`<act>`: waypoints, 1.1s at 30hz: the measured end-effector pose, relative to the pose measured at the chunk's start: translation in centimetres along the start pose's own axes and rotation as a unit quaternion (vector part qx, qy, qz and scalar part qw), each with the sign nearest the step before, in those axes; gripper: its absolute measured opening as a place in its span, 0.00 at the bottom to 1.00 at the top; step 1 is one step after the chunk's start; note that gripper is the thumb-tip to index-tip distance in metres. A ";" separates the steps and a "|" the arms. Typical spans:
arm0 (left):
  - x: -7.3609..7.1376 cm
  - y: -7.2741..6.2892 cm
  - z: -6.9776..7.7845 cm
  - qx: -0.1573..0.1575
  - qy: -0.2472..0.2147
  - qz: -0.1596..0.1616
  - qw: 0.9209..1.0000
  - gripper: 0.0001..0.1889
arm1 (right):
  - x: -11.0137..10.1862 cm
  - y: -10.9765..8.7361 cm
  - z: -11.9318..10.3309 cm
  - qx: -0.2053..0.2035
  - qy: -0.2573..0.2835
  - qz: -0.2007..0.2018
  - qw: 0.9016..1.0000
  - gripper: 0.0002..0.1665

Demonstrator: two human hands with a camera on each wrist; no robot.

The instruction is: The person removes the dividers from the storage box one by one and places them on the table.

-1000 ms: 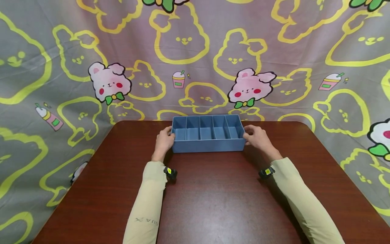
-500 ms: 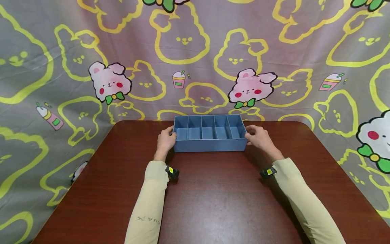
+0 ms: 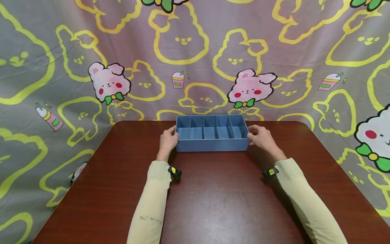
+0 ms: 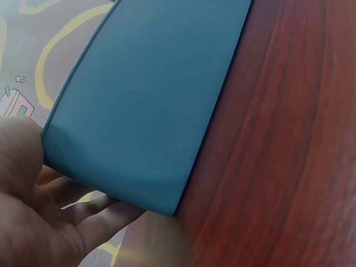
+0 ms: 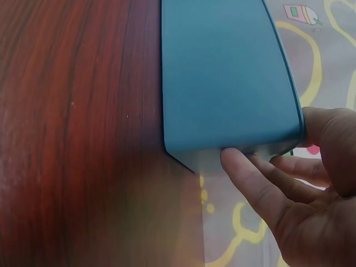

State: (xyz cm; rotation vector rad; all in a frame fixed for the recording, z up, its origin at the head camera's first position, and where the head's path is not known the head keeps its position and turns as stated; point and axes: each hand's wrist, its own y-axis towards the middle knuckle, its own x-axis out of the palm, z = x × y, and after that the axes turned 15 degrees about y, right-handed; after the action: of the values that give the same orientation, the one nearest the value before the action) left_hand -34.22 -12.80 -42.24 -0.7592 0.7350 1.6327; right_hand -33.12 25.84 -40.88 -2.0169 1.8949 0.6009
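Note:
A blue open-topped divider box [image 3: 212, 145] with several side-by-side compartments sits at the far side of the table; no contents show inside it. At its left end my left hand [image 3: 168, 139] grips the box, thumb up by the rim and fingers along the end wall. My right hand [image 3: 261, 136] holds the opposite end in the same way. In the left wrist view the box's front wall [image 4: 144, 100] fills the middle, fingers partly hidden behind its end. The right wrist view has the fingers [image 5: 253, 186] against the end wall, beneath the thumb at the rim.
The dark red-brown wooden table [image 3: 213, 196] has rounded far corners. Right behind it hangs a grey curtain [image 3: 195, 51] printed with yellow outlines and pink rabbits, close to the back of the box. Small black cameras are strapped at both wrists.
The box has slid a little to the right along the table, both hands moving with it and keeping their hold on its ends.

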 end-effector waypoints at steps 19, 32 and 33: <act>0.5 0.0 0.5 -0.006 -0.010 -0.014 1.000 0.26 | -0.5 -0.5 0.2 0.001 -0.006 -0.002 1.000 0.25; 0.6 0.0 0.4 -0.008 -0.014 -0.010 1.000 0.25 | -0.5 -0.6 0.2 0.001 -0.008 -0.005 1.000 0.25; 0.6 0.0 0.4 -0.010 -0.017 -0.010 1.000 0.25 | -0.5 -0.6 0.2 0.002 -0.008 -0.006 1.000 0.25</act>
State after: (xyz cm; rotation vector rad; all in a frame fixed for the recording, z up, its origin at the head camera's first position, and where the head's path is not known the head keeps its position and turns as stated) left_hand -34.32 -12.11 -42.49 -0.7490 0.6867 1.6326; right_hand -32.54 26.41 -40.80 -2.0132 1.8728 0.6093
